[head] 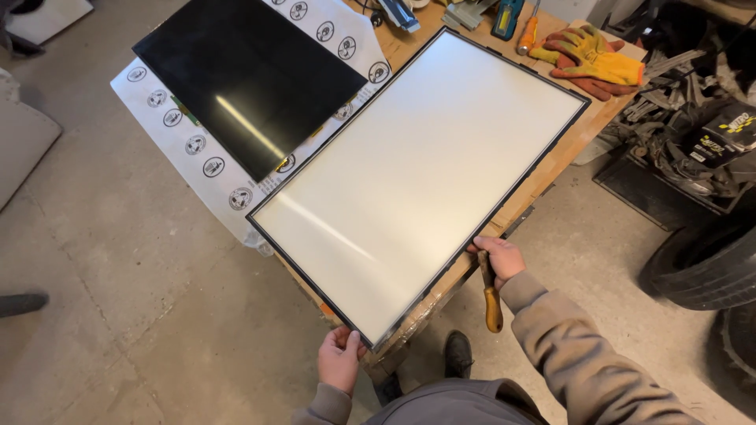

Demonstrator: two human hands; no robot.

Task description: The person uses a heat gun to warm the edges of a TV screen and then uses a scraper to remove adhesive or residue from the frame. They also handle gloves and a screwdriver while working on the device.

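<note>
— Hands at the near end of a large white panel (pixel 417 177) with a thin dark frame: where does it lie?

— Flat on a wooden surface (pixel 563 153), set on a slant, its near corner jutting past the edge toward the person.

— And the left hand (pixel 340 360)?

— Its grip is closed on that near corner, thumb on top.

— The right hand (pixel 498 258)?

— On the panel's right long edge, with the grip wrapped around a wooden-handled tool (pixel 491 293); the handle hangs down below the fist, and the working end is hidden.

— What else is on the surface?

— A black glossy screen (pixel 248 75) just beside the panel on the left, lying on a white printed sheet (pixel 177 130). At the far end, orange-and-yellow work gloves (pixel 589 57) touch the panel's far corner. A tyre (pixel 705 264) stands on the concrete floor (pixel 118 275) to the right.
</note>
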